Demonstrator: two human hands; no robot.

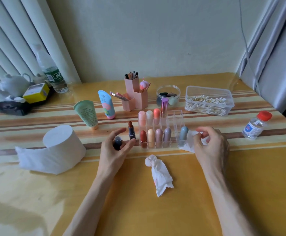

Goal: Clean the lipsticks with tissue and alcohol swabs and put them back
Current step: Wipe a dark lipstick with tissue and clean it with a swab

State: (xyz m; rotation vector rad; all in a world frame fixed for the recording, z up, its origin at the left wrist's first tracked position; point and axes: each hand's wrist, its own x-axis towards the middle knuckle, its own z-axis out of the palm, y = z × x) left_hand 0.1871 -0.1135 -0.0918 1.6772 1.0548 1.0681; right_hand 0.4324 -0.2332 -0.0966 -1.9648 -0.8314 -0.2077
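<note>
An uncapped brown-red lipstick [131, 132] stands upright on the table, just left of the clear organizer [174, 116]. Its dark cap [118, 142] stands on the table between the thumb and fingers of my left hand [112, 151], which curl loosely round it. My right hand [210, 145] pinches a white tissue [189, 144] beside the grey-blue lipstick [183, 135] at the organizer's right end. Several capped lipsticks fill the organizer. A used, stained tissue [159, 174] lies crumpled in front, between my arms.
A tissue roll [60, 147] sits at left. The alcohol bottle with red cap [256, 125] stands at right, a clear box of cotton swabs [208, 101] behind it. Two tubes, pink pen holders and a jar stand behind the organizer.
</note>
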